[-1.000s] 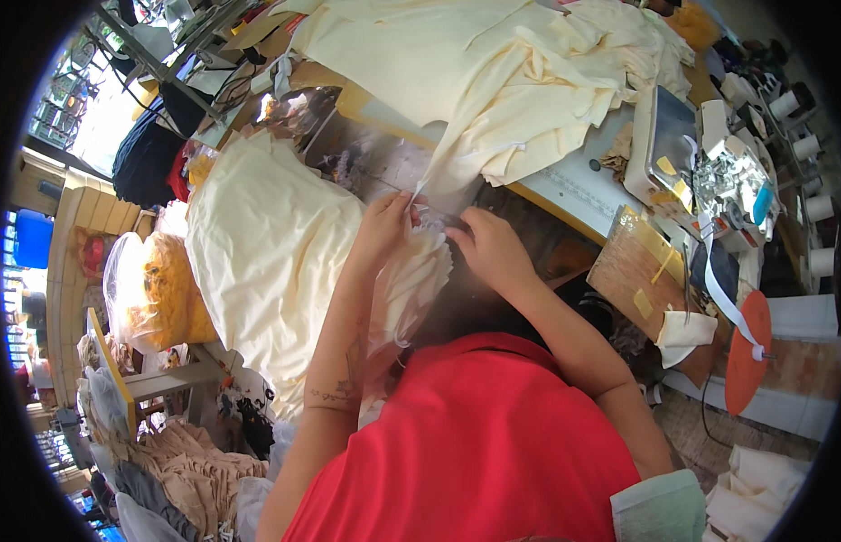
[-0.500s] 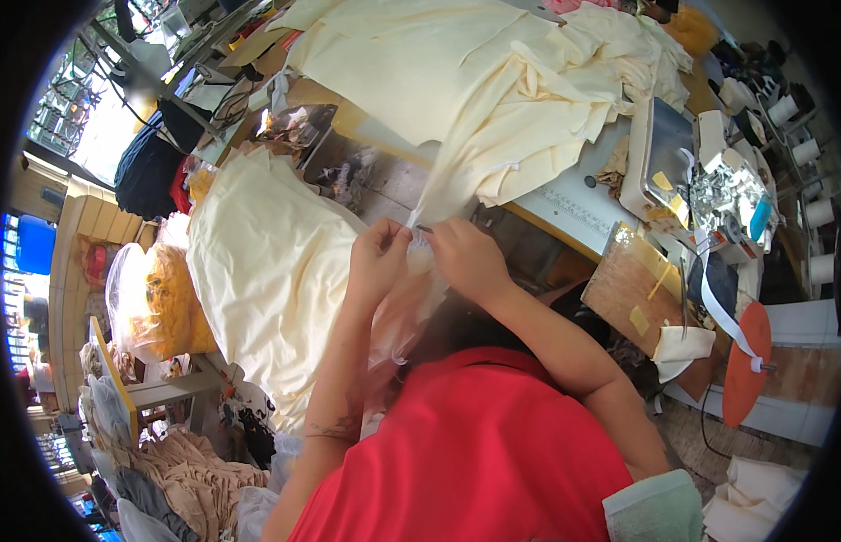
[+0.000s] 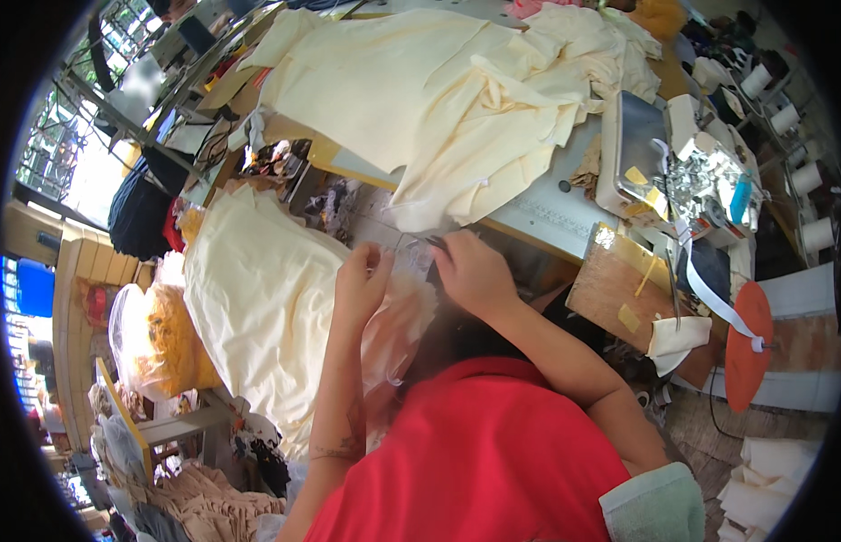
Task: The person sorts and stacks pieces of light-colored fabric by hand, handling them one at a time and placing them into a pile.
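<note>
Lying at twelve o'clock, cream cloth [image 3: 457, 126] looked creased; right hand [image 3: 476, 273] pinched dark tool [image 3: 436, 242]; left hand [image 3: 360, 282]'s hold was unclear.

The right hand [image 3: 474, 273] hides most of a small dark tool [image 3: 435, 242] just off the near edge of the table [image 3: 542, 208], its kind unclear. Whether the left hand [image 3: 364, 284] pinches anything is too small to tell. Cream fabric [image 3: 375, 77] hides much of the table.

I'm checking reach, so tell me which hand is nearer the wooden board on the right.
Right. The right hand is to the left of the board, apart from it; the left hand is farther left, beyond the right one.
</note>
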{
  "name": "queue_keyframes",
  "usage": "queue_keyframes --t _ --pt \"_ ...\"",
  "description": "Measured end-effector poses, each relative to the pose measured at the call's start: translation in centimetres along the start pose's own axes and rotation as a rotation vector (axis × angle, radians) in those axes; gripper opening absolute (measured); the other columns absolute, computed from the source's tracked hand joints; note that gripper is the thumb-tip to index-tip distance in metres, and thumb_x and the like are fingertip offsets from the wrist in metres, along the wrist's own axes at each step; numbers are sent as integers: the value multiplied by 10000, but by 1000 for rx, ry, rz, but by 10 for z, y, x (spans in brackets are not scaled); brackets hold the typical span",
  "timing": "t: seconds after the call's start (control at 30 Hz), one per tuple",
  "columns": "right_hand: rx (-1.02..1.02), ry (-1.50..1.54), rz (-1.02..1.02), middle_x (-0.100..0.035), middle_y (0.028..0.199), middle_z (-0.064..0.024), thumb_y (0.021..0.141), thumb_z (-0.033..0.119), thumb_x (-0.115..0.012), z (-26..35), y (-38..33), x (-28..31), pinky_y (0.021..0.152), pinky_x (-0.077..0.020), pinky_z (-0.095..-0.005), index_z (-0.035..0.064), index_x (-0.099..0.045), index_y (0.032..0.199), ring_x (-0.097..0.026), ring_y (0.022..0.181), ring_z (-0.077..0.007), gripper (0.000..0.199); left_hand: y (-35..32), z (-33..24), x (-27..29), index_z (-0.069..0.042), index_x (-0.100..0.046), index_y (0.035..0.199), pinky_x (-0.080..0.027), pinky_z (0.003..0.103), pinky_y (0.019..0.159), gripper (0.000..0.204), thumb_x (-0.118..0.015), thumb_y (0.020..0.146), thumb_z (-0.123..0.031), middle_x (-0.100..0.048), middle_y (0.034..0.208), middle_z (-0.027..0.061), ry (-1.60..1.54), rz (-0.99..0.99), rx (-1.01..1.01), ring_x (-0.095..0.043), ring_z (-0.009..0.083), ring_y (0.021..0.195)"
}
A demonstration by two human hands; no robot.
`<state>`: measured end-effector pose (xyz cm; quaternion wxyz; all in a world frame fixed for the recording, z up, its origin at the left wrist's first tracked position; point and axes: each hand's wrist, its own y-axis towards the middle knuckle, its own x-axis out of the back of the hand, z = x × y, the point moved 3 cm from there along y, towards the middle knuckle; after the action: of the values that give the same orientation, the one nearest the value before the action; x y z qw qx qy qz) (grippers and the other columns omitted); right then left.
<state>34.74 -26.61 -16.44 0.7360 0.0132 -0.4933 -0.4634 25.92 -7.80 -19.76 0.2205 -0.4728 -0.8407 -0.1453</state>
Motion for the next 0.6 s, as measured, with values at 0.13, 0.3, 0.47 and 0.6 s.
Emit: queue_keyframes --t 0.13,0.3,0.47,0.6 --pt "-153 32 -116 -587 789 -155 869 177 -683 -20 13 49 660 -522 -464 43 -539 961 -627 757 -402 217 50 12 -36 38 -558 1271 -523 382 822 518 -727 905 -287 -656 1147 173 -39 -202 -159 -648 265 987" --pt "-184 -30 -102 -623 1124 -191 811 83 -702 -52 24 81 720 -545 -464 48 -550 1181 -659 881 -395 401 68 1 -52 59 -573 1283 -539 318 792 420 -648 980 -223 -668 1132 138 -956 167 313 -666 211 966" --pt "-164 10 -72 -529 1372 -160 800 109 -723 -42 48 101 767 -557 -449 116 -511 1384 -660 937 -375 621 -12 -36 46 10 -587 1278 -554 415 908 393 -582 1003 -270 -661 1219 154 -1142 -17 194 -665 258 1067" --pt "65 62 -106 -589 1316 -132 788 105 -718 -23 67 95 774 -558 -431 115 -567 1321 -668 957 -350 553 -99 -30 163 1 -536 1375 -490 447 1026 523 -545 1004 -367 -587 1355 182 -984 -654 101 -597 276 1213"
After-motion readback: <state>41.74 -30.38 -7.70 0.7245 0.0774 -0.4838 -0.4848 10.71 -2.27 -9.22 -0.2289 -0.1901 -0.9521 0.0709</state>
